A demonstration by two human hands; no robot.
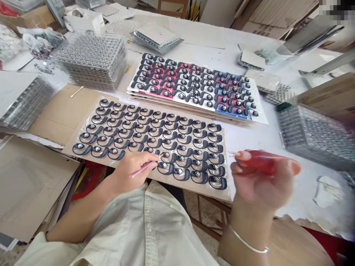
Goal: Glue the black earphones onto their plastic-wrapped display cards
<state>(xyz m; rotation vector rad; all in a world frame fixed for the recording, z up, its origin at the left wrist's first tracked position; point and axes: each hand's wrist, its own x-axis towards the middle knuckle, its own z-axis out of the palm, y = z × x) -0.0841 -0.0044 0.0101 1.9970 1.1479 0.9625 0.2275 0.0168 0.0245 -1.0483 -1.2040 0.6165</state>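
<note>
Left hand [130, 173] pinching a slim pink brush [142, 169], long axis slanting up-right, tip just over black ear-hook earphones [166, 158]; right hand [262, 188], fingers [242, 155] wrapped round a red-handled tool [262, 162], thin tips pointing left.

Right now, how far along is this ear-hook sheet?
Looks done: the stacked colored sheets, rows full. In hand: the front sheet of ear hooks, left hand with a pink-handled tool at one hook, right hand holding a red-handled pick. Left: stacked clear trays, seemingly still loaded.
</note>
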